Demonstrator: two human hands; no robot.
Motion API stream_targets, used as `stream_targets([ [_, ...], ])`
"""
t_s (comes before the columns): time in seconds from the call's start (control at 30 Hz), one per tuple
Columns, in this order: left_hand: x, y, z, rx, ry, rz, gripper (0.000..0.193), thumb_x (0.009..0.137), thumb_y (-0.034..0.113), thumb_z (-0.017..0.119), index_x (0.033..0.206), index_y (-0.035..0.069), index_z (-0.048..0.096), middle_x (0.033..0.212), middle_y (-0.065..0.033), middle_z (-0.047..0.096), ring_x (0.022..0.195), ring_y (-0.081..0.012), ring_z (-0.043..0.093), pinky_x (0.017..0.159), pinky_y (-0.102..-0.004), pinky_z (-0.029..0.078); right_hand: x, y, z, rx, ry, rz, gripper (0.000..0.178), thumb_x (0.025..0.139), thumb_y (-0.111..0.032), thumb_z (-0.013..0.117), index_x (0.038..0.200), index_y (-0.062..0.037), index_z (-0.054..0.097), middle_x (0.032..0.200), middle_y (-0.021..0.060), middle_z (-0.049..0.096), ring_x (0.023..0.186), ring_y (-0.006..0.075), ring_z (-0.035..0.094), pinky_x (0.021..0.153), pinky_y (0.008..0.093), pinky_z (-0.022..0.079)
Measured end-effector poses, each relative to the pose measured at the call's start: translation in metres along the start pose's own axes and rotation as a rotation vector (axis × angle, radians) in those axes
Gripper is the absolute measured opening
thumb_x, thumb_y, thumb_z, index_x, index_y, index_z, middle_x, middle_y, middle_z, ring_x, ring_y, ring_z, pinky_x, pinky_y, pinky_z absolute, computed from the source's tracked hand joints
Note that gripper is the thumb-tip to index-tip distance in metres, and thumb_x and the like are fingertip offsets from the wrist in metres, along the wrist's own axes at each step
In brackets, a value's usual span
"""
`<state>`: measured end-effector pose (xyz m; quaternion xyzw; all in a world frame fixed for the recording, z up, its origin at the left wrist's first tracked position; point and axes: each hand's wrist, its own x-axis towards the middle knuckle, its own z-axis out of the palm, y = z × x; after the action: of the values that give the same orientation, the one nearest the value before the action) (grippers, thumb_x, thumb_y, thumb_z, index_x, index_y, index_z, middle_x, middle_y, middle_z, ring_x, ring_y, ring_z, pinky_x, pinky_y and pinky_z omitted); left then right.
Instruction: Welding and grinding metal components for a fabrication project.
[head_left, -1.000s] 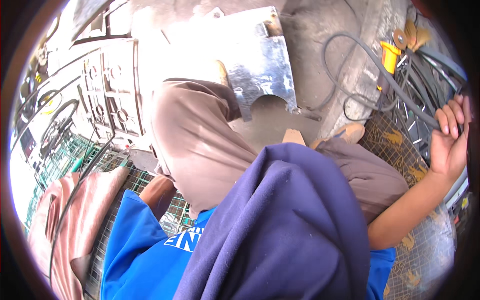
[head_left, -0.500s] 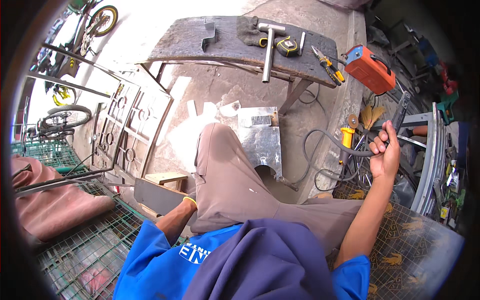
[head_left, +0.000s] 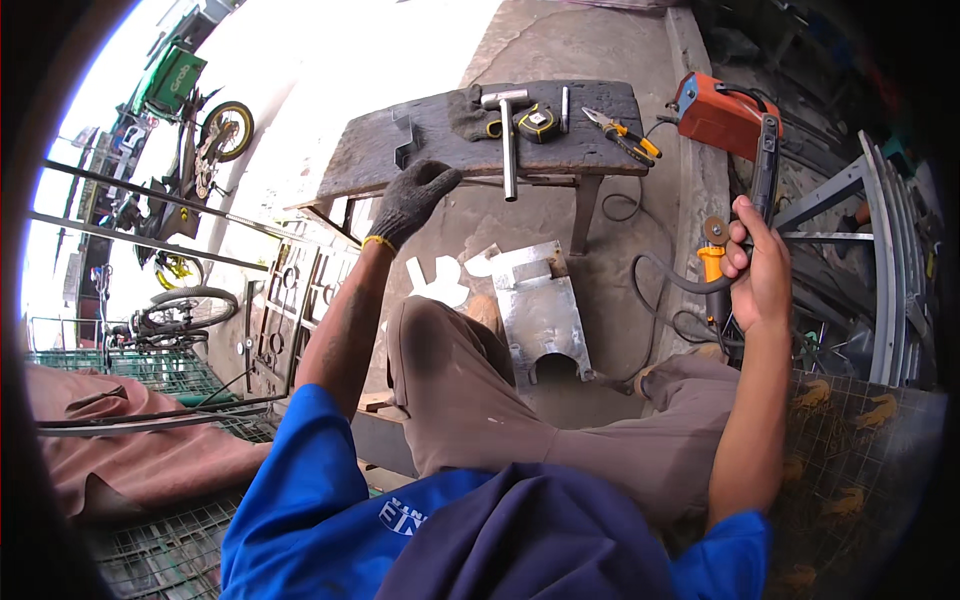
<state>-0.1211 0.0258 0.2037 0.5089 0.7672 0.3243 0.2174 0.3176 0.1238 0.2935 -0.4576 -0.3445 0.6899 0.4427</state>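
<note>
My left hand (head_left: 413, 205), in a dark knit glove with a yellow cuff, is over the near edge of the dark wooden bench (head_left: 590, 158). Its fingers are apart from the thumb, and nothing shows in it. A small bent metal bracket (head_left: 404, 150) lies on the bench just beyond the fingertips. My bare right hand (head_left: 758, 265) is closed around a black welding electrode holder (head_left: 768, 165), raised upright at the right, its thick cable trailing left. A T-shaped metal bar (head_left: 508, 140), a tape measure (head_left: 538, 122), another dark glove (head_left: 466, 115) and yellow-handled pliers (head_left: 622, 135) lie on the bench.
An orange welding machine (head_left: 715, 120) stands right of the bench, with a yellow angle grinder (head_left: 712, 262) below it. A cut sheet-metal piece (head_left: 545, 315) is on the floor before my knees. Metal grilles (head_left: 285, 300) and a bicycle (head_left: 185, 310) are at the left.
My left hand has come up from beside my left thigh to the bench edge, now showing its glove. My right hand still holds the electrode holder. The view has shifted.
</note>
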Motion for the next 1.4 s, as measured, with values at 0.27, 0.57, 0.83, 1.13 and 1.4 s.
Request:
stream_targets([
  [0.27,0.163,-0.040,0.101,0.535,0.146,-0.047,0.093,0.059,0.060,0.082,0.134,0.007,0.063,0.149,-0.0228,0.047,0.137,-0.0395,0.046,0.116,-0.0438,0.036,-0.001,0.010,0.017,-0.116,0.126,0.031,0.021,0.098,-0.028,0.069,0.098,-0.0095,0.058,0.076,-0.0031,0.048,0.054,0.0051,0.040,0.051,0.0224,0.033],
  [0.57,0.217,-0.083,0.090,0.547,0.200,0.108,0.056,0.081,0.028,0.072,0.125,-0.003,0.059,0.119,-0.0285,0.066,0.109,-0.0439,0.065,0.095,-0.0471,0.052,0.011,0.016,-0.005,-0.099,0.167,0.065,0.027,0.100,-0.028,0.065,0.114,-0.0052,0.061,0.076,-0.0042,0.047,0.055,0.0034,0.039,0.050,0.0222,0.032],
  [0.83,0.151,-0.083,0.028,0.168,0.085,-0.062,0.054,0.075,0.037,0.074,0.116,0.003,0.064,0.107,-0.0251,0.071,0.102,-0.0387,0.069,0.091,-0.0437,0.053,0.008,0.017,-0.017,-0.211,0.209,0.009,0.030,0.101,-0.029,0.064,0.118,-0.0043,0.060,0.077,-0.0047,0.045,0.056,0.0028,0.038,0.051,0.0215,0.031],
  [1.13,-0.084,0.018,-0.164,0.200,0.161,-0.265,0.047,0.077,0.035,0.072,0.104,-0.003,0.065,0.080,-0.0113,0.065,0.068,-0.0204,0.061,0.063,-0.0348,0.050,0.011,-0.017,-0.061,-0.137,-0.123,-0.011,0.025,0.107,-0.017,0.053,0.124,0.0019,0.051,0.078,-0.0015,0.040,0.059,0.0060,0.033,0.055,0.0219,0.031],
  [1.4,-0.384,-0.102,-0.126,0.351,0.395,-0.742,0.052,0.076,0.029,0.076,0.115,0.001,0.057,0.111,-0.0233,0.066,0.106,-0.0345,0.066,0.091,-0.0429,0.051,0.010,-0.009,-0.061,-0.214,-0.133,-0.063,0.023,0.104,-0.018,0.059,0.115,0.0021,0.056,0.081,-0.0016,0.045,0.061,0.0065,0.037,0.059,0.0220,0.032],
])
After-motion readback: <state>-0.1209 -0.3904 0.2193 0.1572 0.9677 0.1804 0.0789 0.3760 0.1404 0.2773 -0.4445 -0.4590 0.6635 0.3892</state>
